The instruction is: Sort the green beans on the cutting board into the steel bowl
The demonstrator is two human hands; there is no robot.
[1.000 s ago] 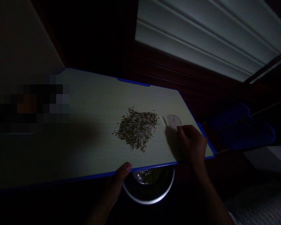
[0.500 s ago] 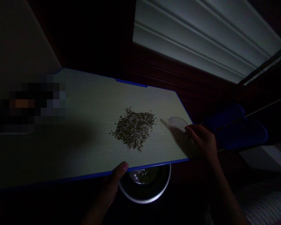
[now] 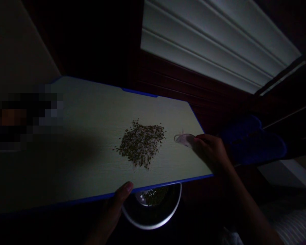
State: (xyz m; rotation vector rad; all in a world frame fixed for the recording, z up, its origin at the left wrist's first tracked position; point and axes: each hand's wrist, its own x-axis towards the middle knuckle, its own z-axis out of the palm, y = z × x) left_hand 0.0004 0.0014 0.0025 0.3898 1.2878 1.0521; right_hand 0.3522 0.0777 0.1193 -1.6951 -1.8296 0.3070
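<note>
A loose pile of small greenish-brown seeds or beans [image 3: 140, 144] lies on a pale tabletop [image 3: 91, 98] with a blue edge. Right of the pile, my right hand [image 3: 210, 149] pinches a thin, clear round disc [image 3: 185, 139], perhaps a plastic lid, which is tilted just over the surface. My left hand [image 3: 114, 207] is at the near edge, its thumb on top of the rim and its other fingers hidden below. Beneath that edge is a round metal bowl [image 3: 153, 226] with similar seeds inside, partly covered by the tabletop.
A blurred, pixelated patch [image 3: 22, 115] covers something at the tabletop's left. Blue slippers [image 3: 255, 143] lie beyond the right end, near a white box-like object [image 3: 285, 173]. Behind is a dark red-brown panel with a pale slatted section [image 3: 209, 41]. Striped cloth [image 3: 295, 221] shows at lower right. Light is dim.
My right hand has tilted the clear disc from facing me to a flatter angle and brought it slightly left. My left hand keeps its place at the edge; the view has shifted a little.
</note>
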